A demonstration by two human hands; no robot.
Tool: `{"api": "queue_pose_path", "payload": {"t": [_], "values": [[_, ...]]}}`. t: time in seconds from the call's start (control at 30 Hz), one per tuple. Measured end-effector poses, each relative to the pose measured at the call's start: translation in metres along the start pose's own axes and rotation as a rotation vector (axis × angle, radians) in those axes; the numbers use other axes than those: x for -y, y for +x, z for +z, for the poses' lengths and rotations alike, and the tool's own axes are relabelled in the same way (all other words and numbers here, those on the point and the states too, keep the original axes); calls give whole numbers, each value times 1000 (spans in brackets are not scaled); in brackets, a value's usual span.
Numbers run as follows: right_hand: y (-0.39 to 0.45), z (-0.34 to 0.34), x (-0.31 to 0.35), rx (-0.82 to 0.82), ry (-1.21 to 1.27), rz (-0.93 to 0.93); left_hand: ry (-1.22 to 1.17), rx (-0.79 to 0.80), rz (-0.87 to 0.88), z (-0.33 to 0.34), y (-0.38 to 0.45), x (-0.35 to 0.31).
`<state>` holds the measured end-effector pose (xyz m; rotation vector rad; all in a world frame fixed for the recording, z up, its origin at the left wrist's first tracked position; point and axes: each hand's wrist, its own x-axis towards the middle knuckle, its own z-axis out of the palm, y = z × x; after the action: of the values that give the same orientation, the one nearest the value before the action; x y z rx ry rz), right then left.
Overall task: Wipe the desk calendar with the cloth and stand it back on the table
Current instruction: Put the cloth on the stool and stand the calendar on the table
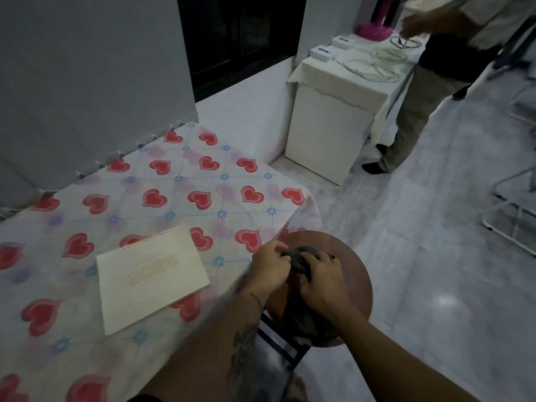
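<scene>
A cream desk calendar (150,275) lies flat on the table (203,181), which wears a cloth printed with red hearts. To its right, over a round brown stool (352,266), both hands grip a dark cloth (298,256). My left hand (269,264) pinches the cloth's left side. My right hand (320,281) closes over its right side, and part of the cloth hangs down beneath the hands. Neither hand touches the calendar.
A second person (429,91) stands at the back right beside a white cabinet (327,126) bearing cables, small white boxes and a pink object. A metal chair frame (513,216) is at the right edge. Tiled floor lies between.
</scene>
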<state>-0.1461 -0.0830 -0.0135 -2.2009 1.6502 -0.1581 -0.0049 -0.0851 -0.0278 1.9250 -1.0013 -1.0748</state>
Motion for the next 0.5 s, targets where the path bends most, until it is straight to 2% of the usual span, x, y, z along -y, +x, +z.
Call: {"api": "queue_pose_path", "payload": {"t": [0.07,0.17,0.23,0.4,0.5], "values": [[3,6,-20,93,-17,11,55,-9,-4,18,3,2],[7,19,-45,323,-3,22,82,-46,-28,33,10,12],[8,24,-59,407,21,41,89,-52,-48,39,14,18],[13,29,-75,365,23,-38,186,25,-30,50,12,24],[25,27,-78,361,-90,-106,270,39,-10,52,11,27]]}}
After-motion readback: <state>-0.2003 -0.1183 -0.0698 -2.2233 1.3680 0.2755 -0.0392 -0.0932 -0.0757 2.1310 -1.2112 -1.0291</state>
